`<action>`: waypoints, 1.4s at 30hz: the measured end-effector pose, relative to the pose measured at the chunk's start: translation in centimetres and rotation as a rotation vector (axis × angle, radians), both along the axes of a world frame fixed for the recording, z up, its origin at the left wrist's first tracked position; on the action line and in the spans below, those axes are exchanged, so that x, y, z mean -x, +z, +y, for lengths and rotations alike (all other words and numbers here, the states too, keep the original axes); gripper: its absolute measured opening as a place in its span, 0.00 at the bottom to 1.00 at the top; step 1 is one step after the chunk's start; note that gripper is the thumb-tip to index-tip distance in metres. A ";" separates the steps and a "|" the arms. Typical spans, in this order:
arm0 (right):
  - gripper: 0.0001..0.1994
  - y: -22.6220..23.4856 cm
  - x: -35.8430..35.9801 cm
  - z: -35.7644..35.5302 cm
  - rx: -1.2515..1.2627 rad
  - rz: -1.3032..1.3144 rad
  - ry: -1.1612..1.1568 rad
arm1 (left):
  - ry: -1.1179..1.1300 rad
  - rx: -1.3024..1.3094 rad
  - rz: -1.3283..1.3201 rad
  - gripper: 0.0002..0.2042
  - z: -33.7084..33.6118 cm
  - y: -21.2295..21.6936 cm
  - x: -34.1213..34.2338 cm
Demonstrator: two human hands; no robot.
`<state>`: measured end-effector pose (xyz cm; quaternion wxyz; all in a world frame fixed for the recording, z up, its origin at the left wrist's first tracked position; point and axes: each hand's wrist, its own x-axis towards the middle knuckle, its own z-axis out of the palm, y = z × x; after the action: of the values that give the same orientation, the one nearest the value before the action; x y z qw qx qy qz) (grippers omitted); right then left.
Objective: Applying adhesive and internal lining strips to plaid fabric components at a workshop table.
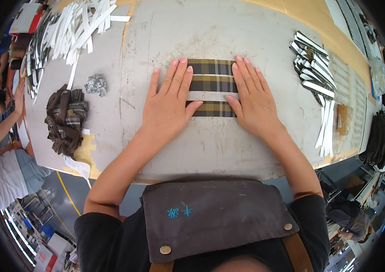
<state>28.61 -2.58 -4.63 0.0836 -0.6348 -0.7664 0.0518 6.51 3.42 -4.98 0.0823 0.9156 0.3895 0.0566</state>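
Plaid fabric strips in dark brown, olive and white lie flat between my hands: two far strips [204,83] close together and a near strip [211,109] with a bare gap before it. My left hand [167,102] is spread flat over their left ends, its thumb on the near strip. Over the right ends lies my right hand [257,102], also flat, with its thumb by the near strip. Both hands are open, fingers stretched away from me. What is under the palms is hidden.
Grey worktable [210,149] with a worn surface. White strips [81,29] pile at far left, with crumpled plaid fabric [67,120] and a speckled grey lump [96,85] nearer. Black-and-white strips [312,65] heap at right beside a tape-coloured block [344,120]. Another person [9,167] stands left.
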 end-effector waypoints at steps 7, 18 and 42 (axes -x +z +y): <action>0.32 0.4 -0.2 -0.5 -0.004 -0.074 -0.049 | -0.001 -0.031 -0.013 0.33 0.0 0.2 0.2; 0.27 1.6 -11.7 -4.8 -0.270 -0.127 -0.321 | 0.237 -0.134 -0.153 0.26 0.8 1.4 4.1; 0.34 8.4 -26.1 -13.5 -0.362 -0.076 -1.091 | -0.081 -0.191 -0.259 0.15 0.7 0.3 -2.0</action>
<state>54.70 -16.12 3.74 0.1781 -0.9152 -0.3272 -0.1537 8.53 4.12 -4.68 0.0467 0.9193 0.3312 0.2074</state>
